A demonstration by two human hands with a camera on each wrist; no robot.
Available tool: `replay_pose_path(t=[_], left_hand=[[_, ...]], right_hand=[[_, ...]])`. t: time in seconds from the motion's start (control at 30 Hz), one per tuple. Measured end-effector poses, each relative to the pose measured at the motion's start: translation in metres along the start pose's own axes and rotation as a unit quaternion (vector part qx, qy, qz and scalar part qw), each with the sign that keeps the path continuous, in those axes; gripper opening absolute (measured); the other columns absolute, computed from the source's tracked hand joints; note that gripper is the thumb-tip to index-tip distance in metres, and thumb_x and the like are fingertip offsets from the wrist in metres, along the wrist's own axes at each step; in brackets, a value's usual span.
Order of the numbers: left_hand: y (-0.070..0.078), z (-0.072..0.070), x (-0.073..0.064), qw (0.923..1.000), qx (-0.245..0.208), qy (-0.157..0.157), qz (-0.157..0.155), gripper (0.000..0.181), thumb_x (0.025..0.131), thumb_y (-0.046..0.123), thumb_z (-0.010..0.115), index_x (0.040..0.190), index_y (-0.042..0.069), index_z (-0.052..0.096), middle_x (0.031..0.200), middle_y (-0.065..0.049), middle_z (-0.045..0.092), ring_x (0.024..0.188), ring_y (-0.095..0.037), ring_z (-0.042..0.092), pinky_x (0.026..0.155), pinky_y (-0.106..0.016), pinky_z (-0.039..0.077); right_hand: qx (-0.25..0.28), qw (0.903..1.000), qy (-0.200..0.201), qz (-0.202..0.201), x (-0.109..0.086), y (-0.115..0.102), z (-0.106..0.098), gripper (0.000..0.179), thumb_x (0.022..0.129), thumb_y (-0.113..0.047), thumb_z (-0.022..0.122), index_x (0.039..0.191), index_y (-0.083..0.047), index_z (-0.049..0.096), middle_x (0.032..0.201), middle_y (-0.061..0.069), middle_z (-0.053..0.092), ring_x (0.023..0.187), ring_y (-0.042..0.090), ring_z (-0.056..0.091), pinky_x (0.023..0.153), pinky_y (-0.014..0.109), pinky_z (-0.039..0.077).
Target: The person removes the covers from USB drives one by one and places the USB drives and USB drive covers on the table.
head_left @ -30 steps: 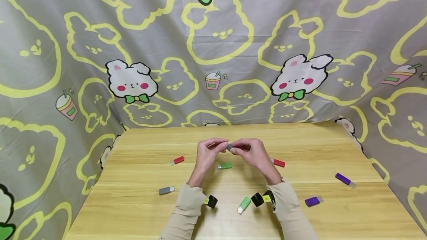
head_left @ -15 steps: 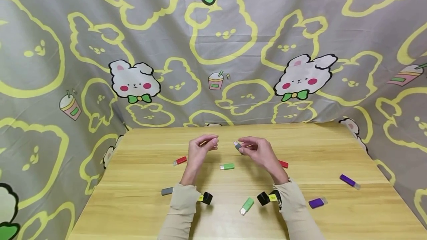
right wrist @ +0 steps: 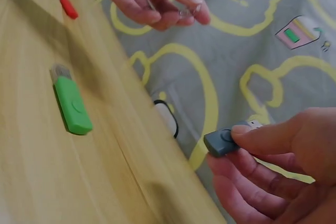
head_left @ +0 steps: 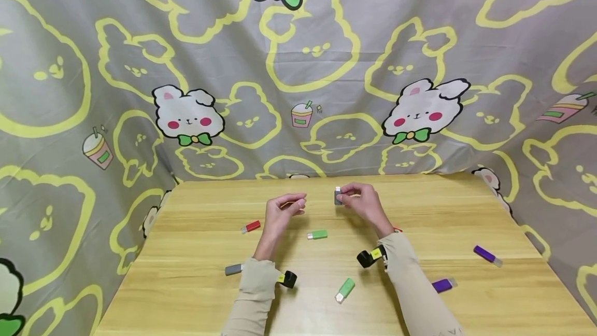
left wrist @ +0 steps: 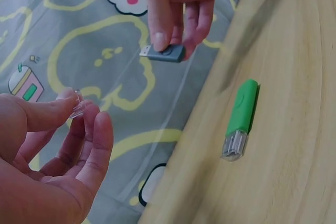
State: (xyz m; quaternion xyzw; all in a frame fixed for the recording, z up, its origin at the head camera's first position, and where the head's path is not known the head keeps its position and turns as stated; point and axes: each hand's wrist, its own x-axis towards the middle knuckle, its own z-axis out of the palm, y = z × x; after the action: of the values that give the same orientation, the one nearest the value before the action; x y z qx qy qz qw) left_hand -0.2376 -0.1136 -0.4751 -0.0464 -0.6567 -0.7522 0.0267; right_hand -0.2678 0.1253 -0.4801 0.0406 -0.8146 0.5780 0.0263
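Pinching a grey USB stick (left wrist: 174, 54) in the right hand (head_left: 365, 202) and a small clear cap (left wrist: 77, 110) in the left hand (head_left: 281, 214), above the far part of the counter (head_left: 219, 198), probably light, stiff and slightly slippery, so best to grip gently by the flat sides.

Across the pale wooden table (head_left: 177, 305) we go: red USB stick (head_left: 252, 226) at left, grey stick (head_left: 233, 269) nearer, partly covered; green stick (head_left: 318, 235) mid-table (wearing its clear cap (left wrist: 234, 145)), second green stick (head_left: 345, 290) closer; purple stick (head_left: 485, 254) far right, another purple stick (head_left: 443, 285) below, and a red sliver (head_left: 397, 230), probably another stick, mostly hidden.
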Motion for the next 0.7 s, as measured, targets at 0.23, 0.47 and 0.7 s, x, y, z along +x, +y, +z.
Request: replay_pose_path(t=[0.23, 0.47, 0.7], left_hand=[[-0.005, 0.000, 0.002, 1.0000, 0.007, -0.006, -0.003, 0.020, 0.092, -0.005, 0.072, 0.110, -0.014, 0.072, 0.111, -0.033, 0.069, 0.085, -0.023, 0.072, 0.075, -0.029, 0.062], [-0.011, -0.003, -0.003, 0.9996, 0.020, -0.001, -0.018, 0.017, 0.091, -0.008, 0.072, 0.107, -0.014, 0.073, 0.110, -0.034, 0.069, 0.086, -0.030, 0.072, 0.075, -0.033, 0.063], [-0.015, -0.003, 0.000, 0.9994, 0.030, -0.006, -0.016, 0.017, 0.092, -0.006, 0.073, 0.107, -0.013, 0.073, 0.107, -0.028, 0.072, 0.086, -0.032, 0.072, 0.075, -0.034, 0.063]], right_hand=[[-0.013, 0.9997, 0.002, 0.021, 0.027, 0.004, 0.006, 0.019, 0.089, -0.001, 0.078, 0.104, 0.008, 0.072, 0.096, 0.020, 0.073, 0.078, 0.024, 0.070, 0.074, 0.049, 0.062], [-0.018, 0.9970, -0.008, 0.075, 0.044, 0.013, 0.019, 0.018, 0.087, 0.001, 0.080, 0.102, 0.009, 0.075, 0.095, 0.023, 0.075, 0.082, 0.036, 0.075, 0.072, 0.043, 0.063], [-0.122, 0.9886, 0.014, 0.087, 0.055, 0.013, 0.023, 0.014, 0.086, -0.008, 0.083, 0.093, 0.003, 0.077, 0.087, 0.017, 0.076, 0.070, 0.025, 0.075, 0.065, 0.029, 0.059]])
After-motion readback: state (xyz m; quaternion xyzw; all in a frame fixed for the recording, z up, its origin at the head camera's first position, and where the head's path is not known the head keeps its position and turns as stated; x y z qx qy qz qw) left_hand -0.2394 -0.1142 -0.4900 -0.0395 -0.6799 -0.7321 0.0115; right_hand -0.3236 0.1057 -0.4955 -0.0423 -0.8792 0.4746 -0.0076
